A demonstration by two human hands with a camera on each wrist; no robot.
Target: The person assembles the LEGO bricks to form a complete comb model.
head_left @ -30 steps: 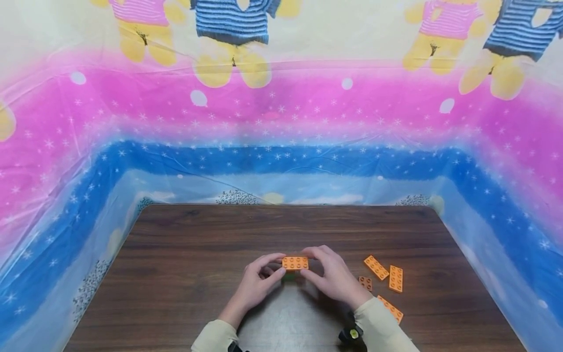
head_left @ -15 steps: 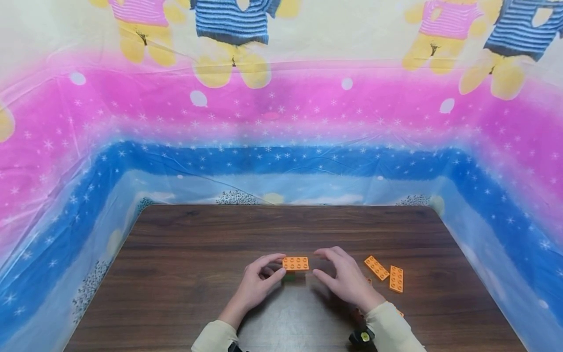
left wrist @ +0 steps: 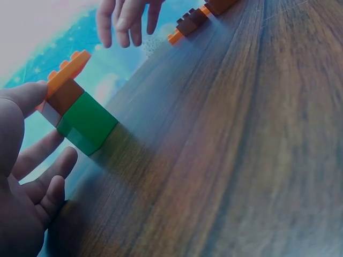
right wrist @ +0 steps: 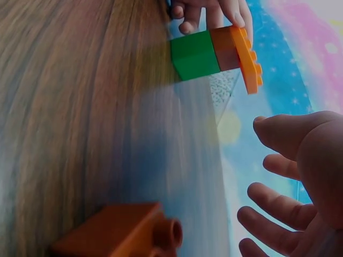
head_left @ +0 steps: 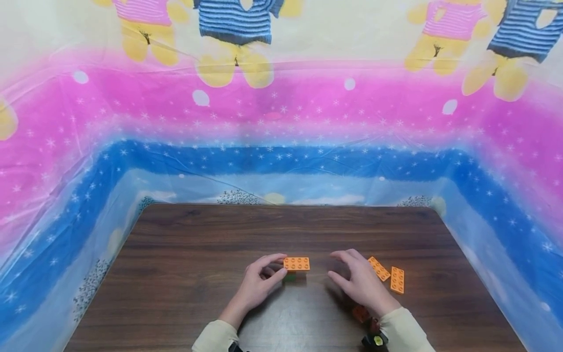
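Note:
A small stack of toy building bricks stands upright on the table: a green block at the bottom, a brown brick above it, a flat orange brick on top. The orange one overhangs to the right. My left hand pinches its left end between thumb and forefinger; the other fingers lie beside the green block. To the right, apart from the stack, my right hand hovers with fingers spread and holds nothing. Below its wrist a brown brick lies on the table.
Two flat orange bricks lie right of my right hand, which partly covers the left one. Another brown brick shows among orange pieces at the far side of the left wrist view. A patterned cloth surrounds the wooden table.
My right hand has let go of the orange brick's right end and moved right, over the loose bricks. The left hand and the stack have stayed in place.

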